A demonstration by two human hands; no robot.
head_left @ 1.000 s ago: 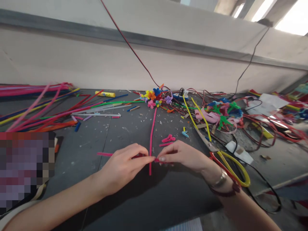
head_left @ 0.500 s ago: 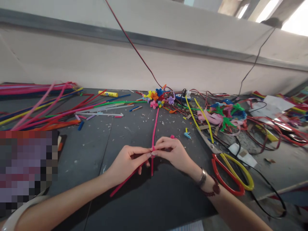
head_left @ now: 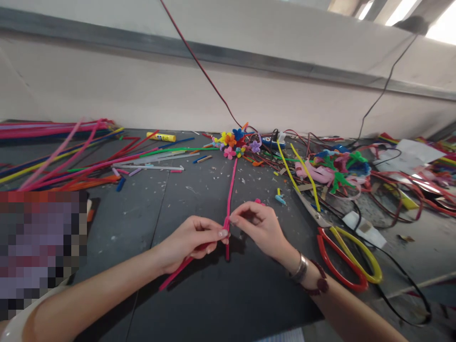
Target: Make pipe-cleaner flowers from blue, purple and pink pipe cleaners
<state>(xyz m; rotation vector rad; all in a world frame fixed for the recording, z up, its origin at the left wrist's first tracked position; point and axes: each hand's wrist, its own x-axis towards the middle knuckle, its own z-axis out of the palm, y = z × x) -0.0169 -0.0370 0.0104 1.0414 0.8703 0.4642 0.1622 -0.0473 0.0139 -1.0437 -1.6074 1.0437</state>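
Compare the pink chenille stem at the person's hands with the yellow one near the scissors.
The pink chenille stem is gripped by the left hand, with the right hand at it, while the yellow chenille stem lies untouched. The pink one runs nearly straight over the dark tabletop; the yellow one curves slightly among scraps, ending by the scissors. Both are thin, fuzzy wire stems.

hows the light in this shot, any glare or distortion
Head view: the bright opening at top right is blown out; the left hand and right hand throw dark shadows on the grey tabletop; wide-lens bending tilts the metal wall strip; a pixelated block covers the lower left.
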